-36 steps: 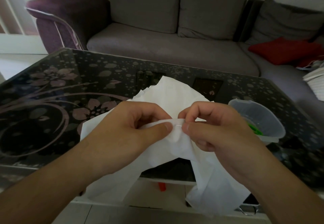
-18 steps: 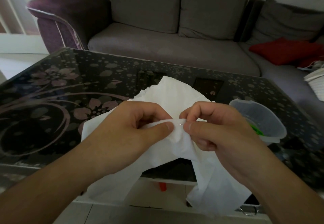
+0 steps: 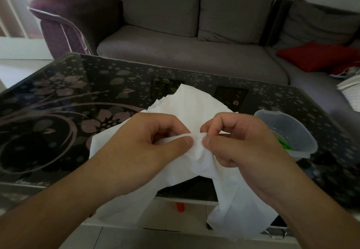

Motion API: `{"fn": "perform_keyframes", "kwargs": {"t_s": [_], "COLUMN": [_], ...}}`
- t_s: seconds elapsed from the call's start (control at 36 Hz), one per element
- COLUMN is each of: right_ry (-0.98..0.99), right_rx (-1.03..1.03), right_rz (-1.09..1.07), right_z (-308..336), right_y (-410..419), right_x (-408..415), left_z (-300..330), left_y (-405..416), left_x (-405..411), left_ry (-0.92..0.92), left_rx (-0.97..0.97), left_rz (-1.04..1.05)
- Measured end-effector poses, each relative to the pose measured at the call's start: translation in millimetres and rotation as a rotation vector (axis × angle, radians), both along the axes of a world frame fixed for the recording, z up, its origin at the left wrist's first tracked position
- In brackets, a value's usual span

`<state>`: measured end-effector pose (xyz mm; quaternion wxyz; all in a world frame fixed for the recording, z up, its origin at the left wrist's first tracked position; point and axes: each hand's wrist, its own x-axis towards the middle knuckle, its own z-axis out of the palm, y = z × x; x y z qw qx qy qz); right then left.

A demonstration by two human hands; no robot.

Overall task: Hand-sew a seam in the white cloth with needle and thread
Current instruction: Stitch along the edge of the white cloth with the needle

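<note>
Two hands met over the near edge of the bench [image 3: 58, 96], a dark glass top printed with pale flowers, and I worked there so that the white cloth [image 3: 196, 102] could spread behind my knuckles while its loose ends hung off the front edge toward the floor. That cloth was the biggest thing I handled: thin, soft, crumpled into folds, with a ragged far edge, part of it lying on the glass and part lifted between my hands. My left hand [image 3: 148, 141] pinched a raised fold of it between thumb and curled fingers [image 3: 185, 143], which I judged kept the fold taut and steady for the stitch. My right hand [image 3: 239, 143] closed thumb and forefinger on the needle [image 3: 200, 136], a thin glint just at the fold, close against my left thumb so the point could pass through a short span of cloth. Thread was too fine for me to make out. Just beside my right hand a clear plastic tub [image 3: 288, 129] stood on the bench with something green inside, near enough to reach
</note>
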<state>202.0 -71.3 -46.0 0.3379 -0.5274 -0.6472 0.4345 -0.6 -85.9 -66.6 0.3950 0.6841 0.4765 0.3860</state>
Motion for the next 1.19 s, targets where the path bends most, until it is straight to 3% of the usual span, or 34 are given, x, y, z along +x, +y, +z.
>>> {"fn": "perform_keyframes", "kwargs": {"t_s": [0.47,0.92,1.19], "right_ry": [-0.044,0.243,0.251], "right_rx": [0.098,-0.049,-0.073], "right_rz": [-0.041,0.040,0.098], "right_z": [0,0,2], "right_y": [-5,3,3], "right_x": [-6,2,5], "left_z": [-1,-1,-2], "left_y": [0,2,3], "left_x": [1,1,1], "left_ry": [0.029,0.019,0.062], "left_rx": [0.035,0.045,0.055], "left_rz": [-0.005,0.045,0.035]}}
